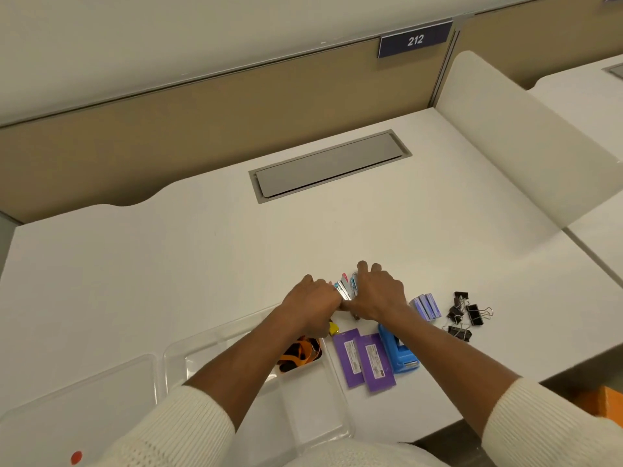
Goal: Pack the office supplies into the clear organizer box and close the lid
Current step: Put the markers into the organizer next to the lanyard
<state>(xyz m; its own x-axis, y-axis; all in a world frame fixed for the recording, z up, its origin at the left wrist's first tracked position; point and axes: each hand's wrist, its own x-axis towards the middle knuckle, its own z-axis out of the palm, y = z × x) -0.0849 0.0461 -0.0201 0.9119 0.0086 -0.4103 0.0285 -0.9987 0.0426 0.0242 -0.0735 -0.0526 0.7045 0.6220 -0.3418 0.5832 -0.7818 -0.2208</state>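
My left hand and my right hand press together from both sides on a stack of small flat packets resting on the desk. The clear organizer box lies open at the lower left, with orange and black items in one compartment. Its clear lid rests to the left of it. Two purple packets, a blue stapler, small blue-grey staple boxes and several black binder clips lie to the right. A yellow item peeks out under my left wrist.
A grey cable hatch sits flush in the white desk farther back. A beige partition with a "212" plate closes the far side. A frosted divider stands at the right. An orange object lies below the desk edge.
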